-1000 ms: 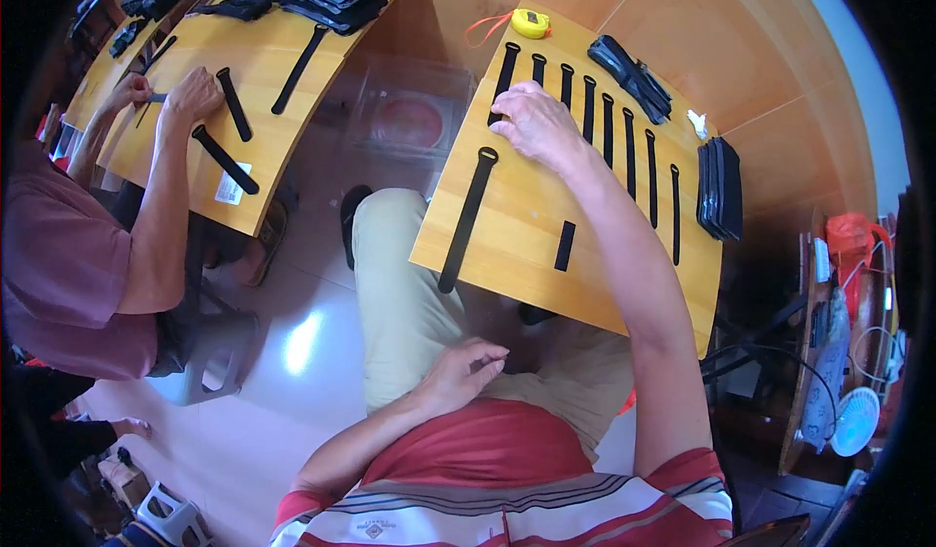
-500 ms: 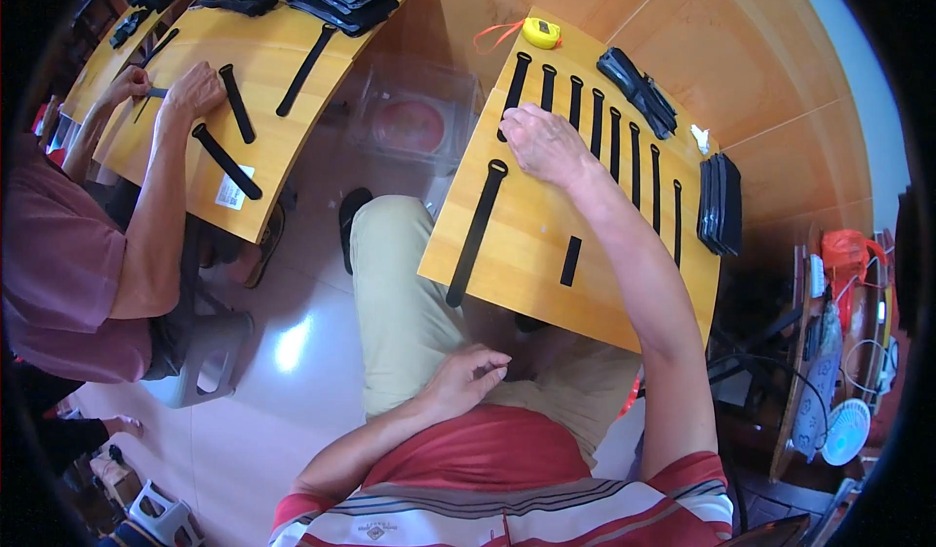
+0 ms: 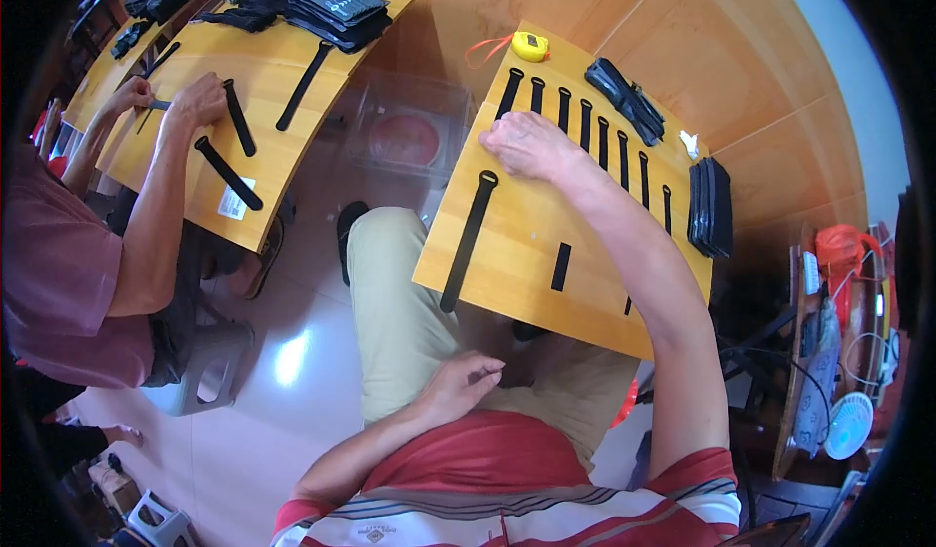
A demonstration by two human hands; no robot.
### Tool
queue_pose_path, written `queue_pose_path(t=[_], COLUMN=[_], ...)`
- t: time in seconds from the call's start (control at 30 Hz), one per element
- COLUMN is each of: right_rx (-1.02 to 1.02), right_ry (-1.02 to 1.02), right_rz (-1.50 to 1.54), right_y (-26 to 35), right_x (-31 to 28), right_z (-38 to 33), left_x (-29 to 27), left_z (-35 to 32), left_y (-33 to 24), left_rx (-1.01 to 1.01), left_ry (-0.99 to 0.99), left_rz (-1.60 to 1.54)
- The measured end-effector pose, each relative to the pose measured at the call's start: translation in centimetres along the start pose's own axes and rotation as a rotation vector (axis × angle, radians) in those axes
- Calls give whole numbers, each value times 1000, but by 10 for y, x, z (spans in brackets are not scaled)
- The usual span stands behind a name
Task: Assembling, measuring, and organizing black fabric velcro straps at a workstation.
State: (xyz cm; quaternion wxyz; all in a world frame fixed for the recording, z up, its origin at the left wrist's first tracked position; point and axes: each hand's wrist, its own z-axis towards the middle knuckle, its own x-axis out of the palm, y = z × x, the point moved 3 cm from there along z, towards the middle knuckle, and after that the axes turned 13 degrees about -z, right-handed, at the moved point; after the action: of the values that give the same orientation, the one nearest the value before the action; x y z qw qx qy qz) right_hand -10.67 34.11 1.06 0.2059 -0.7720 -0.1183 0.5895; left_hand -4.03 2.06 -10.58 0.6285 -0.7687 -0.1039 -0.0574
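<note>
My right hand (image 3: 529, 147) is over the table, its fingers curled under at the lower part of the leftmost black strap (image 3: 514, 91) in a row. The fingertips and whatever they grip are hidden beneath the hand. Several more looped black straps (image 3: 585, 123) lie side by side to the right, partly under my forearm. Nearer me is a longer black strap (image 3: 472, 240), slanted toward the table's front edge, and right of it a short black strip (image 3: 562, 266). My left hand (image 3: 462, 383) hovers at my lap, empty, thumb and loosely bent fingers apart.
A yellow tape measure (image 3: 529, 47), a black bundle (image 3: 624, 98), a crumpled white scrap (image 3: 689, 143) and stacked black packs (image 3: 711, 208) line the table's (image 3: 507, 289) far and right sides. At left, a co-worker's hands (image 3: 199, 100) work at another table (image 3: 322, 108) holding straps.
The whole view has shifted slightly. My right hand has slid left over the leftmost strap, covering its lower end, which showed before. My left hand stays nearly still.
</note>
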Motion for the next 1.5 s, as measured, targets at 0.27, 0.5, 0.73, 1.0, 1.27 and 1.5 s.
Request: queue_pose_path(t=[0.27,0.5,0.73,1.0,1.27,1.5], right_rx=[26,132,196,-50,-88,129], right_ry=[-259,-520,-787,-920,-861,-821], right_rz=[62,145,259,241,368,503], right_y=[-11,-16,24,110,136,94], right_x=[9,-35,-76,-126,-115,-82], right_z=[-9,-54,-114,-186,-217,-184], left_x=[0,-2,3,4,7,-8], left_z=[-1,-5,-18,-28,-21,-23], left_y=[-5,-5,-19,-126,-139,-140], left_rx=[4,84,147,294,373,290], left_ry=[-18,10,67,-272,-296,-377], left_rz=[-53,20,13,-629,-898,-1058])
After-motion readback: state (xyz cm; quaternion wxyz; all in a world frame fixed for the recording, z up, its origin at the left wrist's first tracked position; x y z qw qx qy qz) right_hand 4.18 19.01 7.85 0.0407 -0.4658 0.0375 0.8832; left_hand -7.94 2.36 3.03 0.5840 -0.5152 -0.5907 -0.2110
